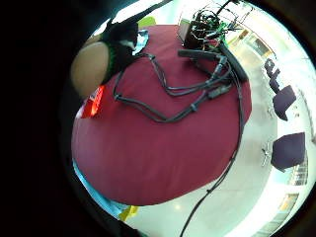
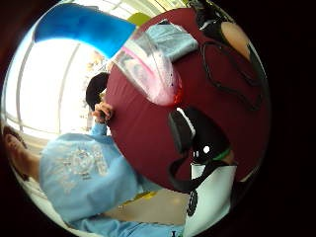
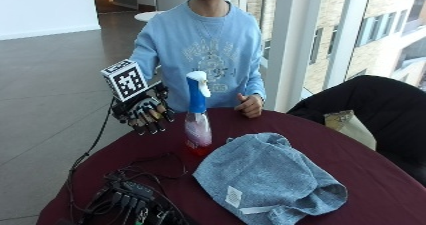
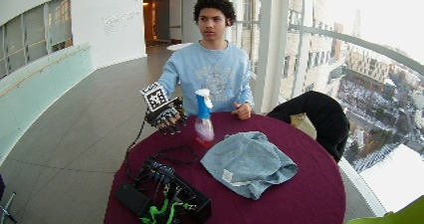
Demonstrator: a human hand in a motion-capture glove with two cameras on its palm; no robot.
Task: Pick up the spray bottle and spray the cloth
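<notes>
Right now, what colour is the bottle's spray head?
Blue, with a white trigger; the spray head shows best in the outside view.

I see a round table [image 3: 373,185] under a maroon tablecloth, with a tangle of black cables [image 3: 126,195] and a box of electronics [image 4: 173,198] at its near left edge. A dark chair [image 3: 379,110] stands just beside its far right edge.

1. An office or institutional building corridor, probably an upper floor; tall glass windows [image 4: 311,59] overlook city buildings.
2. Polished grey floor [image 4: 79,134], long white curved wall [image 4: 40,79]; round table under maroon cloth [image 4: 305,194], dark chairs [image 1: 289,148] nearby.
</notes>
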